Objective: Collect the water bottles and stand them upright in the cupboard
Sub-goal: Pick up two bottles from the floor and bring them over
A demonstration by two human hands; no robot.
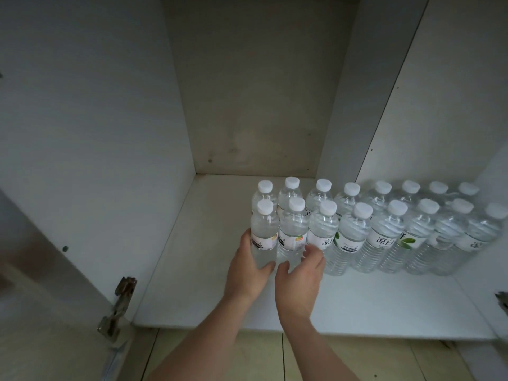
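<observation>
Two bare forearms reach in over the cupboard shelf's (220,303) front edge. Left hand (248,268) is wrapped around the lower body of the leftmost front-row bottle (264,235), thumb and fingers closed on it, base on or just at the shelf; can't tell if it's fully seated. Right hand (301,273) is loosely open, fingers spread against the lower part of the next bottle (292,232), not gripping it. My read: it's steadying the neighbour so it doesn't tip while the left one is squared up.

Remaining bottles (390,232) stand upright, caps up, in two tight rows running from mid-shelf to the right edge, back row close to the rear wall. Packing is shoulder to shoulder, likely to save space and stop wobble. Left part of the shelf is bare, so the rows grow leftward. Door hinge (121,301) sits at the front left corner.
</observation>
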